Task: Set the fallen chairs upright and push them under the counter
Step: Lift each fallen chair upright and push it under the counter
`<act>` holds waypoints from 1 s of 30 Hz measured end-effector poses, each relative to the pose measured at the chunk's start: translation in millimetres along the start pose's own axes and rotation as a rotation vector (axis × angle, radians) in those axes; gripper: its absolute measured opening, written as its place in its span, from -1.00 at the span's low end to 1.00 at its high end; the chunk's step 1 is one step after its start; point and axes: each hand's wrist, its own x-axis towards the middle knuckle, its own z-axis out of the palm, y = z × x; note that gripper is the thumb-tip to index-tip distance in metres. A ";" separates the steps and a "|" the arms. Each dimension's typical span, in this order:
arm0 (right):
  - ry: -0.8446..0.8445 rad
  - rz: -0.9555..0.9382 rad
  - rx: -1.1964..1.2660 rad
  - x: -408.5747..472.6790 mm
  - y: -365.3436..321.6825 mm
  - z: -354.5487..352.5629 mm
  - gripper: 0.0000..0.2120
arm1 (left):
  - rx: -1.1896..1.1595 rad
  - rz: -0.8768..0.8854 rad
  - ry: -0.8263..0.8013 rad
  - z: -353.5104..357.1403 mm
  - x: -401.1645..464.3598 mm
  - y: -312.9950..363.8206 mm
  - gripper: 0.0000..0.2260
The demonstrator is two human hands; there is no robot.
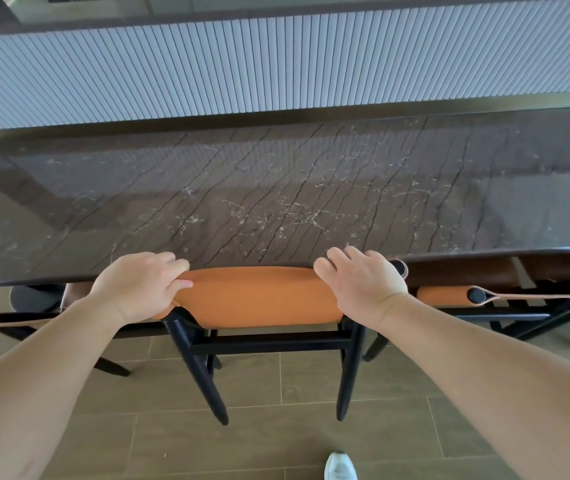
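Across the upper half of the view runs the counter [276, 188], a dark brown veined stone slab whose long axis goes left to right, with a pale ribbed panel [276, 64] rising behind its far edge. Below its near edge lies a tan tiled floor [276, 441].

At the middle of the counter's near edge stands the centre chair [259, 296], upright on its black legs, its orange padded backrest lying lengthwise along the edge, left to right, and just at or under the lip. The chair faces the counter, its seat hidden beneath the slab and its two rear legs splaying down toward the viewer.

To the right, a second chair [449, 295] of the same make sits tucked under the counter's near edge, its orange roll also running left to right, a thin strap trailing off to the right. To the left, only part of a third chair [17, 320] shows under the edge.

The left hand [138, 287] grips the left end of the centre backrest, fingers curled over the top and thumb pressed against its near face. The right hand [359, 282] holds the right end, fingers curled over the top.

A white shoe [340, 467] shows at the bottom edge of the floor.
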 end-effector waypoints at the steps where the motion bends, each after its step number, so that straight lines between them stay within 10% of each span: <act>1: -0.008 -0.018 0.006 -2.1 -3.3 1.3 -0.59 | 0.002 0.006 0.007 0.3 -1.8 -0.4 -0.82; 30: 0.014 0.026 0.012 -33.0 14.6 29.0 -0.70 | 0.002 0.094 -0.015 10.4 -11.1 47.7 -0.82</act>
